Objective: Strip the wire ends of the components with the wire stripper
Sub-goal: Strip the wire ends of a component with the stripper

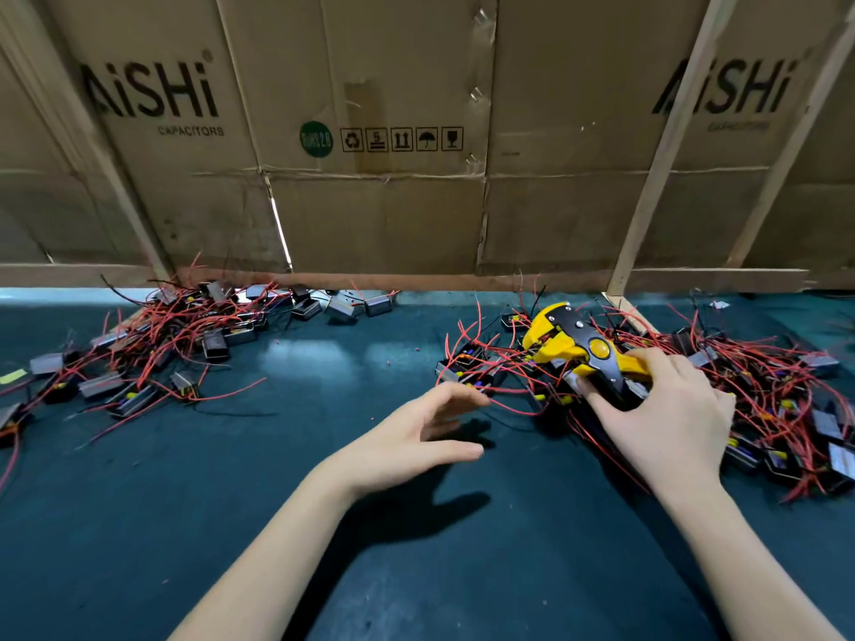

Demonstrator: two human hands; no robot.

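Gripping wire stripper [584, 354] — right hand [666, 416], left hand [416, 437] open

Even overhead light here, moderately bright. A soft white glare patch sits on the dark teal table mat [319, 363], far centre. The left hand [407, 439] throws a dark shadow below it. Edges bow outward, corners slightly soft.

Wire stripper [584, 351]: yellow body, black plates, round yellow button; lies tilted on the right component pile, head pointing far-left, handles toward near-right. Components: small black/grey blocks with red and black leads. Right pile [758, 400] is dense and tangled, running from mid-right to the right edge. Left pile [185, 344] is spread looser, far-left on the mat.
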